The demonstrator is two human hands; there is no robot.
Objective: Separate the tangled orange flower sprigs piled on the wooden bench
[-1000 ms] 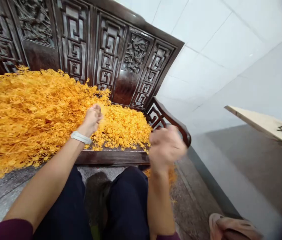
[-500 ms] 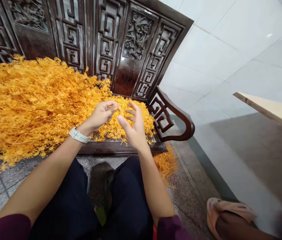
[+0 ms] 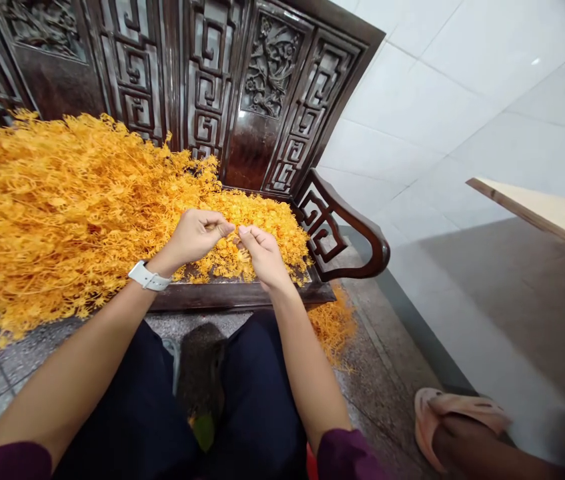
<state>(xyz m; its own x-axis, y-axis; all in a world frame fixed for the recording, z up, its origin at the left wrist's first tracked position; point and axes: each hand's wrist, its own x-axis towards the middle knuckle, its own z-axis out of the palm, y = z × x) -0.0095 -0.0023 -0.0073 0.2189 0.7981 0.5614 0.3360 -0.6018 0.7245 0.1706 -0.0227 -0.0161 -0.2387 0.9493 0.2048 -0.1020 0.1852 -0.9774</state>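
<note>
A big heap of orange plastic sprigs covers the seat of a dark carved wooden bench. My left hand, with a white watch on the wrist, is pinched shut on a small orange piece at the heap's right end. My right hand meets it fingertip to fingertip, fingers also pinched on the same small orange piece. Both hands hover just above the loose orange bits near the bench's armrest.
The carved backrest rises behind the heap. More orange bits lie on the speckled floor by the bench. Another person's foot in a pink slipper is at the lower right. A pale wooden board juts in at the right.
My right hand swung in from the right, first open near my left hand, and has now closed its fingers against my left fingertips. My left hand moved slightly right and stayed pinched.
</note>
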